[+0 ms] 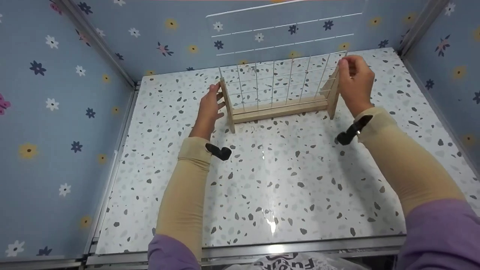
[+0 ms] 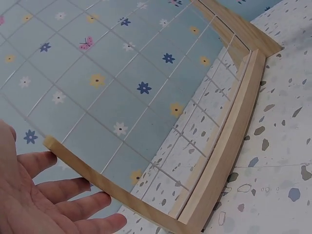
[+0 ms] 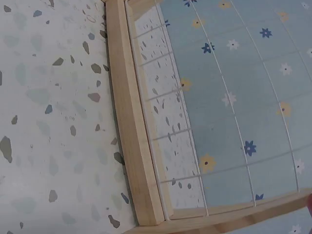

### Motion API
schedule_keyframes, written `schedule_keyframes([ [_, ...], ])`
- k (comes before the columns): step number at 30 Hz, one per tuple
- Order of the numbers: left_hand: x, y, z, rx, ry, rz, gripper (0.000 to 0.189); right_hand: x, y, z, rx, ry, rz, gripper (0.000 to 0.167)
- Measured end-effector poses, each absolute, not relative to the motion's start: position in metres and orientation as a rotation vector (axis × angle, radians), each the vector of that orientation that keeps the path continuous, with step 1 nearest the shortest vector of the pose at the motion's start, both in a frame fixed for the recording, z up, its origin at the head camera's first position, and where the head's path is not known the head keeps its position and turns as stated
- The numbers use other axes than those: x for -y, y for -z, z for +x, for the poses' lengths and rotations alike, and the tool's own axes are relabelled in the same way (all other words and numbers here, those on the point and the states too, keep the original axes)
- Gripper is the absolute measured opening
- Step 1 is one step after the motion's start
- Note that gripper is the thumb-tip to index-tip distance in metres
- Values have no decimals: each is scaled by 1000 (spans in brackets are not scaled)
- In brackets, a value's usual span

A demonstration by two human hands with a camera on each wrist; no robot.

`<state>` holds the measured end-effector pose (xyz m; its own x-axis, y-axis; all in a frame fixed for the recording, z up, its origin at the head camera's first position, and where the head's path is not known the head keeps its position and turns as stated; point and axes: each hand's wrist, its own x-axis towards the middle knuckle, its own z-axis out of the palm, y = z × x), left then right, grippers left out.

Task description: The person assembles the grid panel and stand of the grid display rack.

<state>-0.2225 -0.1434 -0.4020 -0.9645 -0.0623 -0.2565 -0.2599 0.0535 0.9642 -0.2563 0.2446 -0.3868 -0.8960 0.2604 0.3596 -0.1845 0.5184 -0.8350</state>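
A wire grid rack stands upright on the table, its white wire grid (image 1: 273, 77) rising from a pale wooden base bar (image 1: 279, 113) between two wooden side pieces. My left hand (image 1: 208, 108) is at the left side piece (image 1: 228, 107). In the left wrist view its loosely extended fingers (image 2: 80, 207) touch that piece's outer edge. With thumb and curled fingers, my right hand (image 1: 356, 80) pinches the upper end of the right side piece (image 1: 333, 99), by the grid's edge. Only a sliver of fingertip shows in the right wrist view, beside the wooden side piece (image 3: 234, 215).
The white speckled tabletop (image 1: 277, 168) spreads in front of the rack. Blue flower-patterned panels (image 1: 123, 30) enclose the back and both sides, with metal rails at the corners. A metal edge (image 1: 300, 245) runs along the front, and a printed plastic bag (image 1: 288, 262) lies below it.
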Motion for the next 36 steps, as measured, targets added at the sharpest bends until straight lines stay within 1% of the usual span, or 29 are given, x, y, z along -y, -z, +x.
schedule_keyframes([
  [2,143,405,-220,-2162,-2045,-309,59,-255,391,-258,2300,-1438,-128,34],
  [5,143,408,-218,-2140,-2079,-284,59,-266,397,-260,2318,-1615,-214,40],
  [10,142,410,-216,-2116,-2119,-296,58,-274,409,-261,2339,-1926,-182,54],
  [15,138,410,-217,-2120,-2106,-311,59,-275,416,-259,2253,-2149,-187,57],
  [27,133,405,-221,-2139,-2099,-300,69,-271,417,-261,2228,-2166,-253,56],
  [36,135,404,-230,-2109,-2108,-330,66,-269,415,-262,2264,-2151,-257,59],
])
